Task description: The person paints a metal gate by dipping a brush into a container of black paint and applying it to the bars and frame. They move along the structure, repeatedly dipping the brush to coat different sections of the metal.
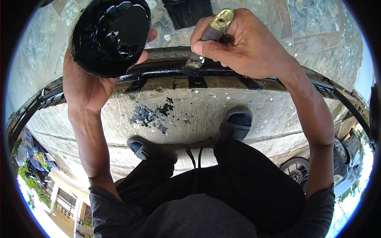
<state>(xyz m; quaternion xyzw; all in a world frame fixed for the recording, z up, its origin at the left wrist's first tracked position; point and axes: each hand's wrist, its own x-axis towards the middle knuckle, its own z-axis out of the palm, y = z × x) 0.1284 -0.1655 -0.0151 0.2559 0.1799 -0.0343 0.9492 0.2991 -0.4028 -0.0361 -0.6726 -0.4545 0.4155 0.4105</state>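
Note:
My left hand [89,85] is closed around a bowl-like container of glossy black paint [111,37], tilted so its inside faces me. Fingertips show at its right edge. In my right hand [248,47] a paintbrush [216,27] is gripped by its dark handle, which ends in a worn yellowish tip with a hole. The bristle end points down at a black metal rail [166,73], part of it wet and shiny. Bristles seem to touch the rail, though the exact contact is hard to make out.
Black paint splatters [152,115] mark the concrete ledge [198,105] below the rail. My sandalled feet [238,119] stand there. A dark flat piece [188,14] lies on the stone-tiled ground beyond. Motorbike wheels [295,168] show at lower right, with a pile of bags [35,152] at far left.

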